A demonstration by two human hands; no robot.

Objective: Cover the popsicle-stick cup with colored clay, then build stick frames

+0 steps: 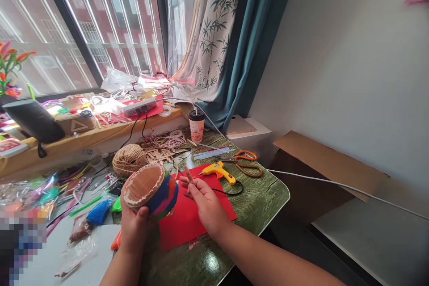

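Note:
My left hand (134, 228) is wrapped round a small round pot (163, 194), tilted so its brown top faces me. Bands of blue, green, orange and red clay-like material cover its side, and a wavy pale trim runs round the brown top. Just right of the pot, my right hand (204, 201) pinches a thin brown strip (188, 174) between thumb and fingers; I cannot tell its material. Beneath both hands lies a red sheet (181, 228). A yellow glue gun (219, 172) rests on the sheet's far right part, beyond my right hand.
Orange-handled scissors (248, 163), a ruler (212, 153) and a lidded paper cup (196, 126) stand or lie toward the back. A twine ball (129, 160) sits behind the pot. Bagged clay (98, 212) and craft scraps spread leftward. A power strip (139, 106) lies on the windowsill.

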